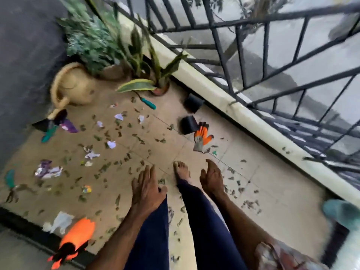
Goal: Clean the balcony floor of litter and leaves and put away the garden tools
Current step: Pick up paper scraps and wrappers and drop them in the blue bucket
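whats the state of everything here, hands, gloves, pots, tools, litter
left hand, open, holds nothing
right hand, open, holds nothing
black pot, tipped on its side on the floor
second black pot, by the kerb, too blurred to tell if tipped
orange glove, lying flat beside the black pot
teal-handled tool, lying on the floor
paper scraps, scattered, not picked up
leaves, strewn across the floor

Balcony floor laid out ahead of my two hands

My left hand (146,190) and right hand (212,180) hang side by side over the floor (272,193), with my foot (182,171) between them. Ahead of the right hand lies a glove (201,138), with a pot (188,124) just beside it, near the kerb (233,106) under the railing (253,55). Leaves (105,167) and paper scraps (47,170) are scattered ahead and to the left of the left hand. Potted plants (161,82) stand far ahead. A second glove (76,236) lies behind and to the left.
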